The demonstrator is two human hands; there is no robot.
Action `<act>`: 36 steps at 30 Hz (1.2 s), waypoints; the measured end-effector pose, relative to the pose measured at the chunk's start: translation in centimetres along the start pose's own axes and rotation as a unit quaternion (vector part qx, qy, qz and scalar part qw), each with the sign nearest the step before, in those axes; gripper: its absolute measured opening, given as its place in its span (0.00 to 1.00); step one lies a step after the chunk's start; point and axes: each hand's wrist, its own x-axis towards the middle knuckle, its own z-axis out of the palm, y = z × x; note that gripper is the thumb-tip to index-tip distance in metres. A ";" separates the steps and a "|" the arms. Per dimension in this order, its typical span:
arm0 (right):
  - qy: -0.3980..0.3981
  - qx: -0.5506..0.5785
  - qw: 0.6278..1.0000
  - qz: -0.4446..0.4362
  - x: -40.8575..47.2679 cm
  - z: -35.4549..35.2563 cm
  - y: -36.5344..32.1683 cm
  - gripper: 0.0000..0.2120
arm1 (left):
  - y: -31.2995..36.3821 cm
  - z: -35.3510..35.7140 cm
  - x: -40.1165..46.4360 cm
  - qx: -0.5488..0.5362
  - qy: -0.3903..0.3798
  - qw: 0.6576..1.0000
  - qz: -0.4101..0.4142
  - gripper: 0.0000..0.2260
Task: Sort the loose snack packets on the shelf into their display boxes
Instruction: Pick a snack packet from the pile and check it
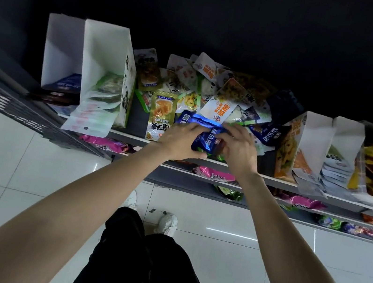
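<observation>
While both hands grip the blue packet (pixel 206 134) at the shelf's (pixel 273 179) front edge, left hand (pixel 178 140) and right hand (pixel 238 147) pinching opposite ends, its matching display box (pixel 59 53) lies at ten o'clock, nearer the left hand

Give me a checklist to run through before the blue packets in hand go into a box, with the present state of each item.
1. Grip: left hand and right hand both hold the blue packets: ok.
2. Packets squared into one stack: fingers cover the edges: cannot tell.
3. Matching box found: far-left box shows a blue packet at its bottom: ok, likely.
4. Room in that box: mostly bare white walls above: ok.
5. Path clear: the green-packet box stands tall between hands and target: not ok, lift over it.
6. No blue packets left behind: more lie in the pile: not ok.
</observation>
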 end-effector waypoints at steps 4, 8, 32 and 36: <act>0.159 0.103 0.982 -0.007 0.0 -2.1 -1.9 0.05 | 1.2 -0.8 -1.4 -0.112 0.186 0.976 -0.001 0.20; 0.157 0.290 0.937 0.110 -1.1 -6.5 -6.0 0.10 | 1.5 -5.3 -5.6 -0.287 0.271 0.918 -0.034 0.07; 0.131 0.292 0.947 0.014 13.1 -0.9 -30.6 0.09 | -19.9 -9.1 -20.6 -0.047 0.321 0.918 -0.228 0.10; 0.143 0.203 0.964 -0.096 14.2 -1.0 -31.7 0.07 | -20.2 -8.7 -21.0 -0.047 0.321 0.921 -0.216 0.09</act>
